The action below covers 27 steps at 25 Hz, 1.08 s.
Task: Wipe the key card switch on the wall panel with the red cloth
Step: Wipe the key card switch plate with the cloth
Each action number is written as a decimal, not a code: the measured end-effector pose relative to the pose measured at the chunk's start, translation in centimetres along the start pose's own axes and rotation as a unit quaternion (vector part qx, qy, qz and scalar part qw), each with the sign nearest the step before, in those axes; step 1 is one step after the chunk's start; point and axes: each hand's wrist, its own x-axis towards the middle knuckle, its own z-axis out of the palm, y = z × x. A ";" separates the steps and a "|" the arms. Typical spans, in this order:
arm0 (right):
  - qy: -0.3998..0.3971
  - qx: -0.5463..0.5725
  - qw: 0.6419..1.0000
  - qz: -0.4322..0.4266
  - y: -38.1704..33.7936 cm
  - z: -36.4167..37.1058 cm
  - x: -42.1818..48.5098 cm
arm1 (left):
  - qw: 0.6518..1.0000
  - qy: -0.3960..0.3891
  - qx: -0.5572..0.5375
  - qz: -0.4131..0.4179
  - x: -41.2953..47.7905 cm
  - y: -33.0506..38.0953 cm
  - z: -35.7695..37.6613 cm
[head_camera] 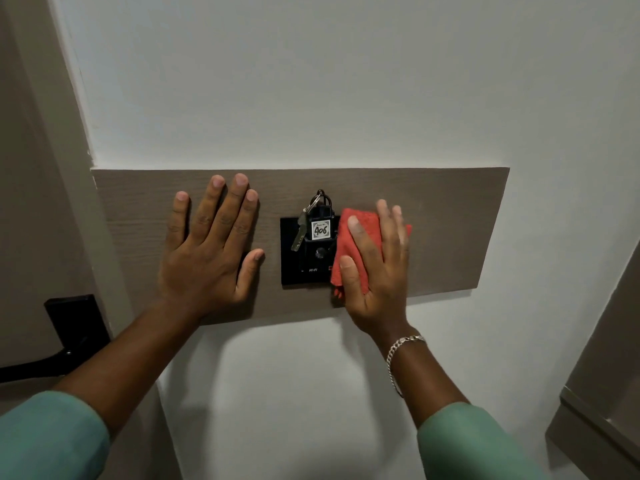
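A black key card switch [294, 258] sits in the middle of a brown wooden wall panel [450, 220]. A black key tag [320, 230] marked 406 stands in its slot, with a metal key [298, 233] hanging beside it. My right hand [377, 268] presses a folded red cloth [349, 251] flat against the right edge of the switch, covering that side. My left hand [211, 247] lies flat on the panel to the left of the switch, fingers spread, holding nothing.
A black door handle [74, 327] sticks out at the lower left on a beige door. White wall [311, 81] surrounds the panel. A grey-brown frame edge [602, 393] runs down the lower right.
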 end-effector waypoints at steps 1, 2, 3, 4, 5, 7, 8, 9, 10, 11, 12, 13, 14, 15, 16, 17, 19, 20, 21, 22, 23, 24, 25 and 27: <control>-0.014 -0.007 1.000 -0.017 0.9 -0.5 0.0 | 1.000 -0.001 0.001 -0.001 0.0 0.0 0.0; -0.019 -0.001 1.000 -0.016 1.5 -1.0 -0.1 | 1.000 -0.002 0.000 -0.002 0.0 0.1 -0.1; -0.017 0.015 1.000 -0.002 1.7 -1.3 -0.1 | 1.000 -0.004 -0.003 -0.004 0.1 0.2 -0.1; -0.011 0.033 0.999 0.015 1.4 -1.4 0.0 | 1.000 -0.006 -0.006 -0.005 0.1 0.2 -0.2; -0.009 0.045 0.999 0.023 0.9 -1.3 0.3 | 1.000 -0.007 -0.009 -0.005 0.1 0.2 -0.3; -0.031 0.043 0.999 -0.012 0.4 -1.3 0.7 | 1.000 -0.012 -0.009 -0.005 0.1 0.1 -0.3; -0.051 0.035 0.997 -0.045 0.9 -1.7 1.0 | 1.000 -0.012 -0.011 -0.005 0.1 0.1 -0.3; -0.069 0.026 0.995 -0.073 1.6 -2.3 1.3 | 1.000 -0.012 -0.013 -0.004 0.1 0.1 -0.3; -0.079 0.022 0.993 -0.089 2.5 -3.0 1.6 | 1.000 -0.011 -0.013 -0.004 0.1 0.1 -0.3; -0.074 0.023 0.993 -0.087 3.3 -3.4 1.8 | 1.000 -0.011 -0.011 -0.003 0.1 0.1 -0.3; -0.056 0.030 0.995 -0.071 3.6 -3.5 1.9 | 1.000 -0.010 -0.007 -0.002 0.1 0.1 -0.2; -0.034 0.045 0.998 -0.043 3.3 -3.3 1.9 | 1.000 -0.011 -0.005 -0.002 0.1 0.1 -0.2; -0.011 0.060 0.998 -0.011 2.6 -2.6 1.8 | 1.000 -0.012 -0.006 -0.003 0.0 0.1 -0.2; 0.006 0.069 0.998 0.011 1.6 -1.9 1.7 | 1.000 -0.012 -0.009 -0.003 0.0 0.1 -0.1; 0.012 0.067 0.998 0.013 0.8 -1.2 1.5 | 1.000 -0.012 -0.010 -0.002 -0.1 0.1 -0.1; 0.011 0.054 0.998 -0.004 0.5 -0.7 1.3 | 1.000 -0.011 -0.009 -0.002 -0.1 0.1 -0.1; -0.015 0.013 0.998 -0.059 1.6 -0.8 1.0 | 1.000 -0.010 -0.006 -0.001 0.0 0.0 0.0; -0.030 -0.003 0.997 -0.078 2.5 -1.1 0.8 | 1.000 -0.011 -0.007 -0.002 0.0 0.0 0.0; -0.040 -0.012 0.996 -0.085 3.2 -1.4 0.3 | 1.000 -0.014 -0.009 -0.003 0.0 0.0 -0.1; -0.037 -0.013 0.996 -0.076 3.6 -1.6 -0.2 | 1.000 -0.014 -0.010 -0.004 0.1 0.0 -0.1; -0.024 -0.005 0.999 -0.049 3.6 -1.5 -0.8 | 1.000 -0.015 -0.011 -0.004 0.1 0.1 -0.2; -0.002 0.011 1.000 -0.004 3.1 -1.3 -1.3 | 1.000 -0.014 -0.011 -0.005 0.2 0.1 -0.3; 0.029 0.039 0.997 0.053 2.3 -1.0 -1.6 | 1.000 -0.015 -0.011 -0.004 0.2 0.0 -0.4; 0.120 0.122 0.971 0.166 0.6 -0.5 -1.3 | 1.000 -0.013 -0.016 -0.006 0.2 0.1 -0.5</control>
